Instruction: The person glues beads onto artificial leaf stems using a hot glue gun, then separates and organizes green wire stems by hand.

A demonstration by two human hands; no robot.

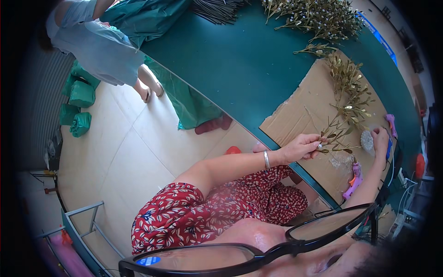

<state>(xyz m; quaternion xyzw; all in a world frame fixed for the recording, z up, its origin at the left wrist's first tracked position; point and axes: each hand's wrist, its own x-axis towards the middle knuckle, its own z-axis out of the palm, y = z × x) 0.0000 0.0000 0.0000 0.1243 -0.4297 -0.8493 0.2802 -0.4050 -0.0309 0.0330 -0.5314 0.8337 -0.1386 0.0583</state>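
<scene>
My left hand, with a silver bracelet at its wrist, is closed around the stem of a leafy artificial sprig over the cardboard sheet. The sprig's thin, olive-green branches spread to the right, above the board. My right hand is at the board's right side with its fingers drawn together, beside a round, grey-white, grainy-looking lump. What its fingers hold, if anything, is too small to make out. A purple glue gun lies below the lump, its nozzle towards the board.
More sprigs lie along the cardboard, with a large heap behind on the green table. Another purple glue gun lies at the right. Dark stems lie at the back. A person stands at far left, near green bundles.
</scene>
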